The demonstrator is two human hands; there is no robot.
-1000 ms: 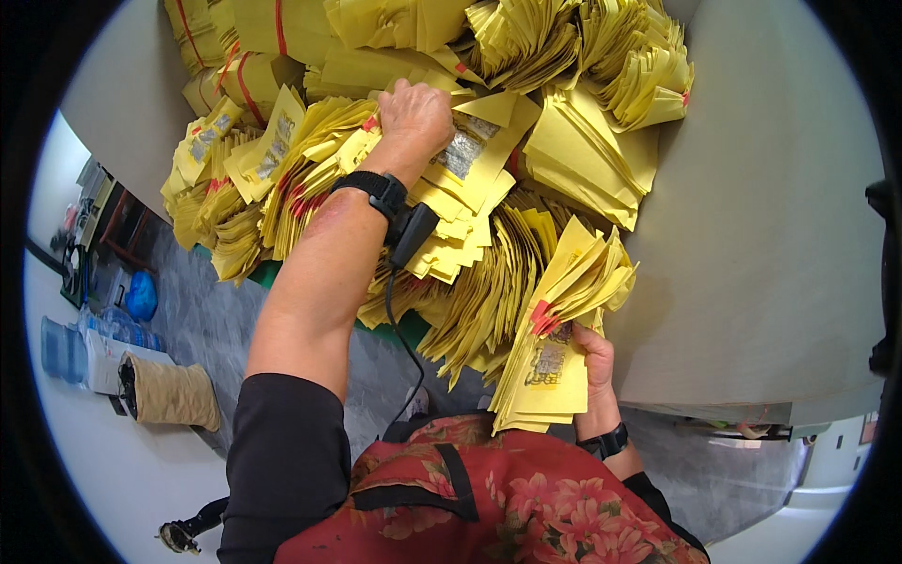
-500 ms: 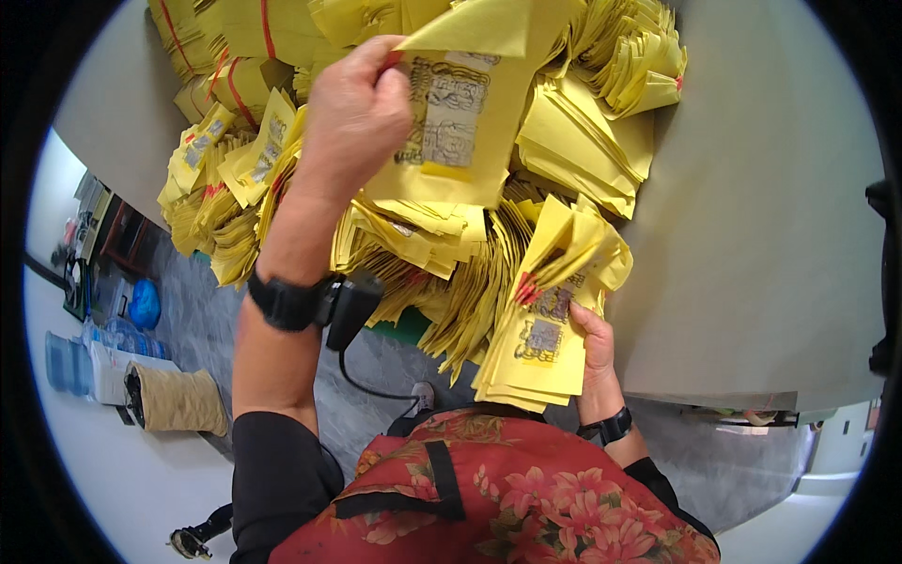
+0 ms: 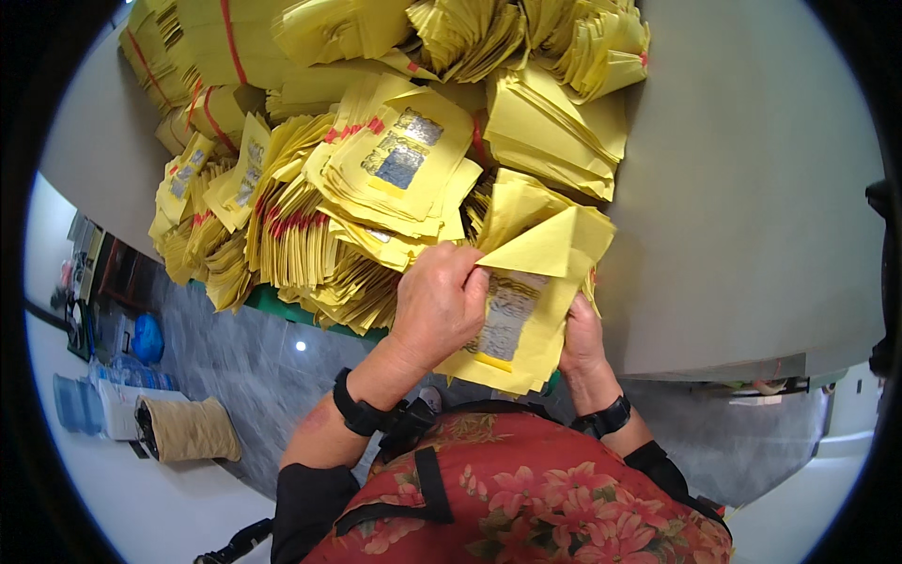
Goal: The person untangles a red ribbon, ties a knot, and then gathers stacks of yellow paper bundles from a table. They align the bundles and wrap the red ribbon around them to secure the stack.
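Observation:
Low in front of me, my left hand (image 3: 437, 305) is closed on the left edge of a yellow joss paper sheet (image 3: 550, 310) with a silver foil patch and a folded-over top corner. My right hand (image 3: 583, 343) grips the right side of the joss paper bundle under that sheet; its fingers are partly hidden behind the paper. Just beyond my left hand, a loose stack of joss paper (image 3: 404, 155) with silver patches and red marks lies on the pile. Rows of folded joss paper (image 3: 301, 249) stand beside it.
Tied yellow bundles (image 3: 207, 42) with red bands are heaped at the back. A pale wall or panel (image 3: 742, 207) rises on the right. A green edge (image 3: 282, 305) shows beneath the pile. Far left are a beige fabric bin (image 3: 188, 430) and a blue water bottle (image 3: 77, 406).
My left hand has come down and toward me with a sheet, from above the pile to the bundle at my right hand. The view has shifted slightly.

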